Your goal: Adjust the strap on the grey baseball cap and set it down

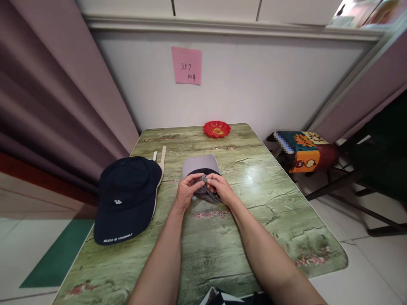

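A grey baseball cap (201,162) lies near the middle of the table, its pale brim pointing away from me. My left hand (188,191) pinches the cap's strap area with thumb and forefinger. Close beside it, my right hand (221,187) is also closed on the strap, its fingertips almost meeting the left ones. A small greyish piece, perhaps the buckle, shows between the fingertips; its details are too small to make out. The crown of this cap is partly covered by my hands.
On the left of the green wood-patterned table (216,258) rests a navy cap (130,186) with white lettering. Pale straps (163,156) stick out behind it. A red scalloped dish (216,129) stands at the back edge, near the wall. A patterned stool (302,154) is off to the right.
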Action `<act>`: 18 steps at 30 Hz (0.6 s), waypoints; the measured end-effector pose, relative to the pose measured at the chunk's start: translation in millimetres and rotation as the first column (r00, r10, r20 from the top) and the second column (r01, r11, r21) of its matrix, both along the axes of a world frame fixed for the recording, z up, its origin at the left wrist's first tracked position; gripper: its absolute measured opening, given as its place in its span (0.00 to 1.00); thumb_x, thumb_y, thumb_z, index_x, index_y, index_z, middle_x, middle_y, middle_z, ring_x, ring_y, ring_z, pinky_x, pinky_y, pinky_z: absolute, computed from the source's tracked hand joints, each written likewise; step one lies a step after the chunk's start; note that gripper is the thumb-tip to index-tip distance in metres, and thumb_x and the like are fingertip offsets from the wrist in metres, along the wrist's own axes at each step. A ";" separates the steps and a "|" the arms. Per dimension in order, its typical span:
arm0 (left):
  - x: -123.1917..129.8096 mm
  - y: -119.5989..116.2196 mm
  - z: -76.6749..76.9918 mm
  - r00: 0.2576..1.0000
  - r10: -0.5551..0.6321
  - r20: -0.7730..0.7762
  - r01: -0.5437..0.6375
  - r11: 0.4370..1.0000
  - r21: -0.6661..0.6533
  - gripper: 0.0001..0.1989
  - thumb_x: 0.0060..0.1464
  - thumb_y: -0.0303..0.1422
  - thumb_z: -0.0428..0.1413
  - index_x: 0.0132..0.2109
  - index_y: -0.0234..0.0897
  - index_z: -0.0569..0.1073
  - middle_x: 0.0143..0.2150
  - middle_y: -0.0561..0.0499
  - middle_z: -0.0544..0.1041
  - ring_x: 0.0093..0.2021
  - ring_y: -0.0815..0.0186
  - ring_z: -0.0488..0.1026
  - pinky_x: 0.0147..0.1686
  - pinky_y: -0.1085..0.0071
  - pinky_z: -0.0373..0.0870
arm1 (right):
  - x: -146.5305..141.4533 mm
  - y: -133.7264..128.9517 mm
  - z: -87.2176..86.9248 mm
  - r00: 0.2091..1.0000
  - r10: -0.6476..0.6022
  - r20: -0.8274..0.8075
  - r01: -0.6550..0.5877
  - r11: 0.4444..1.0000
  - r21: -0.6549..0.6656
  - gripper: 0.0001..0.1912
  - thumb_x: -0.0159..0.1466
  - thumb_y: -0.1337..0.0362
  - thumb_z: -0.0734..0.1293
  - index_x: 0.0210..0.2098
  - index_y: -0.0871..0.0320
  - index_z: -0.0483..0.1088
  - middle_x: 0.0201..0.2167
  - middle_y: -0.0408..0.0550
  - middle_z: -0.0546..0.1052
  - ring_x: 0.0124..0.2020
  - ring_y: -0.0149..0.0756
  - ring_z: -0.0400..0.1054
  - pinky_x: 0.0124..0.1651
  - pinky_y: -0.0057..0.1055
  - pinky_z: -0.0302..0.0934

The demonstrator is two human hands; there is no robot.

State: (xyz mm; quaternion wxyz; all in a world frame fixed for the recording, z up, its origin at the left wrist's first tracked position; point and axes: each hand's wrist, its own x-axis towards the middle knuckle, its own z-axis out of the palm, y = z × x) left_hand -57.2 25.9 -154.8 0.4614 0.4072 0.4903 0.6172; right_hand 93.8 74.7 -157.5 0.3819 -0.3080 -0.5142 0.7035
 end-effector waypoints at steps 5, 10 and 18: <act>0.6 2.4 -2.8 0.989 0.005 -0.147 0.001 0.999 0.046 0.16 0.41 0.34 0.68 0.41 0.37 0.81 0.42 0.47 0.81 0.45 0.60 0.76 0.53 0.61 0.68 | -1.2 -0.8 -2.2 1.000 -0.013 0.008 0.012 0.998 0.061 0.12 0.58 0.54 0.68 0.33 0.57 0.71 0.19 0.37 0.68 0.19 0.24 0.57 0.24 0.23 0.49; -0.3 3.0 -6.7 0.975 0.027 -0.222 -0.013 0.998 0.064 0.16 0.44 0.36 0.67 0.43 0.37 0.80 0.42 0.47 0.81 0.44 0.59 0.77 0.52 0.61 0.69 | -4.0 -1.5 -3.7 0.997 -0.077 0.024 0.075 0.993 0.092 0.14 0.59 0.51 0.68 0.33 0.57 0.71 0.20 0.37 0.68 0.19 0.25 0.57 0.23 0.23 0.49; -5.0 1.5 -7.8 0.971 -0.005 -0.241 0.026 0.996 0.084 0.16 0.49 0.37 0.64 0.45 0.36 0.80 0.46 0.44 0.81 0.48 0.57 0.76 0.55 0.60 0.68 | -5.9 -0.4 -5.9 0.990 -0.132 0.046 0.128 0.989 0.080 0.16 0.59 0.50 0.69 0.33 0.57 0.70 0.20 0.38 0.70 0.17 0.24 0.57 0.21 0.23 0.48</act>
